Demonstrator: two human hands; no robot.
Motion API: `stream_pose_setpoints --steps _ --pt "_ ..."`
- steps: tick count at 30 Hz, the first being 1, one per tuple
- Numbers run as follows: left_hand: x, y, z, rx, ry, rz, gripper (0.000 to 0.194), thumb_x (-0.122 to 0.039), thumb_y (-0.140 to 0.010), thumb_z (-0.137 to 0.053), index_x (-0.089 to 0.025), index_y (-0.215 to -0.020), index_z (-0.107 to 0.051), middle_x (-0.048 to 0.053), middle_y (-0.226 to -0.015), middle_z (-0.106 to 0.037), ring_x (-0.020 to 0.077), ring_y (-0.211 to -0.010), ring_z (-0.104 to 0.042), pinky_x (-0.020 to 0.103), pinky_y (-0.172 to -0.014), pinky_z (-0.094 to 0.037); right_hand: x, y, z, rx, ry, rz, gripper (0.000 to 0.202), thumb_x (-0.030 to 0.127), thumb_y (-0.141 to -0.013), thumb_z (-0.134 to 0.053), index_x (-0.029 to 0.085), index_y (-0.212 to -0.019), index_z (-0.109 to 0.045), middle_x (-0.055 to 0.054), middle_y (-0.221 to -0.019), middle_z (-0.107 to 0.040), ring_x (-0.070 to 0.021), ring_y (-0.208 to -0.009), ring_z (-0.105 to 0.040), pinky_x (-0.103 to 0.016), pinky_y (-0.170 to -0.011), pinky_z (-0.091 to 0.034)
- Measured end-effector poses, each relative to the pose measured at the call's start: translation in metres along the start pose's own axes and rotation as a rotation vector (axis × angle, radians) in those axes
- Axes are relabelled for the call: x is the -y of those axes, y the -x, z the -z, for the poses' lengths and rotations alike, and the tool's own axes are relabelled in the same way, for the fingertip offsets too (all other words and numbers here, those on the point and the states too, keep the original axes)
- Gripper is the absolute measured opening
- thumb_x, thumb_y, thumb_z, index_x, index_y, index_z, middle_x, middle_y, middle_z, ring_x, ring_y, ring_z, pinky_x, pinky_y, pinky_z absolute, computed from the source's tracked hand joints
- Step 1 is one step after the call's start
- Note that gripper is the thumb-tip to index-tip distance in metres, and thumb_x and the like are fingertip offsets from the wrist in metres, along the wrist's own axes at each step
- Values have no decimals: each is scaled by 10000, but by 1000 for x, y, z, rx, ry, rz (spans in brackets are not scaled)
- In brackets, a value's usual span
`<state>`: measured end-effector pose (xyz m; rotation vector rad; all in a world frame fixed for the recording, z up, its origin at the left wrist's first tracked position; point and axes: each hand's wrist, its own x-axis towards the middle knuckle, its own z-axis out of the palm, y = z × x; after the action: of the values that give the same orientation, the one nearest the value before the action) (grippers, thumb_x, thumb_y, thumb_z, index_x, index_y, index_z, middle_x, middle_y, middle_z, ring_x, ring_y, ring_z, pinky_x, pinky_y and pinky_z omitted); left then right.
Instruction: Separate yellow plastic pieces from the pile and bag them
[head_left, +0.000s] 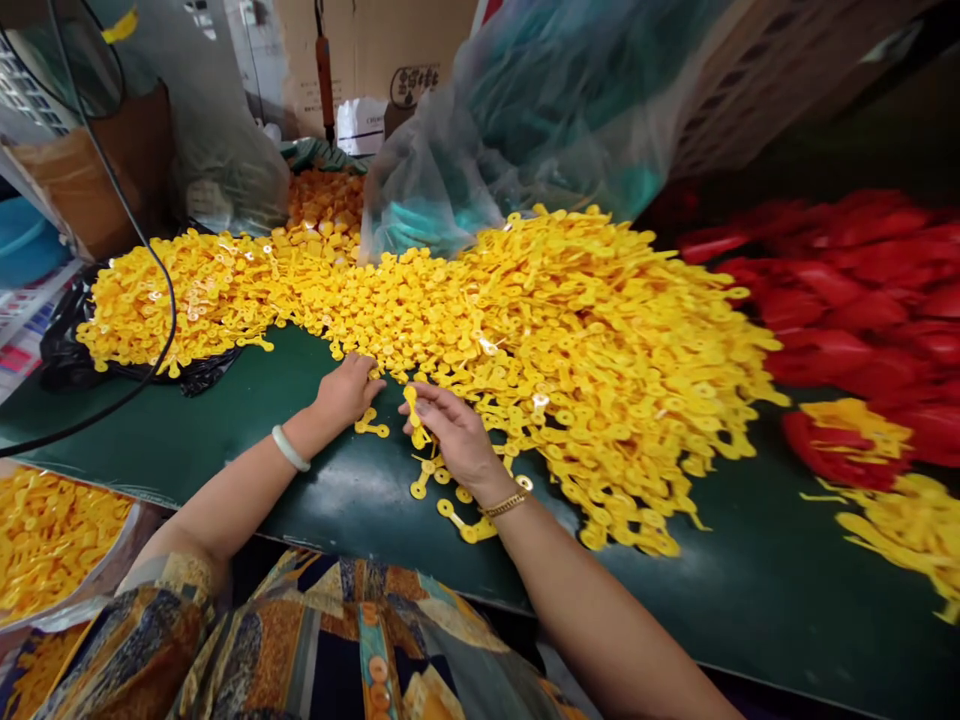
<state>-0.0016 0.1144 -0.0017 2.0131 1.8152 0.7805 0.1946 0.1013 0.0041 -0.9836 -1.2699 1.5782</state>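
My right hand (457,435) pinches a yellow plastic link with round ends (412,408) between thumb and fingers, holding it roughly upright. At the near edge of a heap of small yellow plastic caps (390,310), my left hand (347,390) has its fingers curled together, with a bit of yellow showing between the tips. Below those fingers a loose yellow link (372,424) lies on the dark green table (315,490). Several more loose links (469,522) lie under and beside my right wrist. A large heap of yellow links (622,360) spreads to the right.
Another yellow heap (180,290) lies at left on black plastic, crossed by a black cable (171,290). Red plastic parts (847,290) are piled at right. Clear plastic bags (517,130) stand behind. An orange electric screwdriver (324,85) hangs at the back. A sack of yellow parts (60,540) sits lower left.
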Motion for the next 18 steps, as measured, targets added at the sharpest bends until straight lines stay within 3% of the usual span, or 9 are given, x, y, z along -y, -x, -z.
stream_pose_setpoints --steps 3,7,10,15,18 --pt "2 -10 -8 58 -125 1 154 -199 -859 -603 -196 -1013 -599 84 -1032 -593 204 -930 -592 280 -753 -463 -3 2 -2 37 -111 -81 394 449 -761 -714 194 -1057 -668 -37 -864 -734 -126 -609 -636 -307 -668 -533" --pt "3 -2 -9 49 -9 -17 115 -159 -851 -586 -194 -956 -616 69 -962 -600 199 -922 -584 285 -770 -459 -1 3 -2 64 -236 -159 368 413 -735 -743 204 -1030 -678 -35 -854 -734 -127 -606 -638 -288 -629 -523" --pt "-1 10 1 75 373 93 105 -247 -876 -573 -181 -940 -622 24 -814 -595 152 -750 -578 272 -701 -472 2 5 -2 71 -238 -141 351 394 -743 -741 207 -1034 -684 -22 -826 -727 -123 -603 -636 -287 -641 -526" --pt "-23 36 13 246 1165 341 340 -413 -856 -623 -139 -1056 -633 -12 -647 -572 90 -535 -521 220 -532 -446 6 10 -9 18 -28 8 335 401 -783 -709 237 -1075 -696 -26 -931 -727 -150 -722 -670 -325 -730 -558" --pt "-33 46 9 170 1367 399 329 -403 -813 -691 -137 -999 -638 -5 -649 -595 82 -538 -537 202 -514 -448 6 14 -14 7 116 103 302 369 -817 -677 252 -1095 -696 -27 -1017 -716 -167 -825 -674 -326 -777 -556"
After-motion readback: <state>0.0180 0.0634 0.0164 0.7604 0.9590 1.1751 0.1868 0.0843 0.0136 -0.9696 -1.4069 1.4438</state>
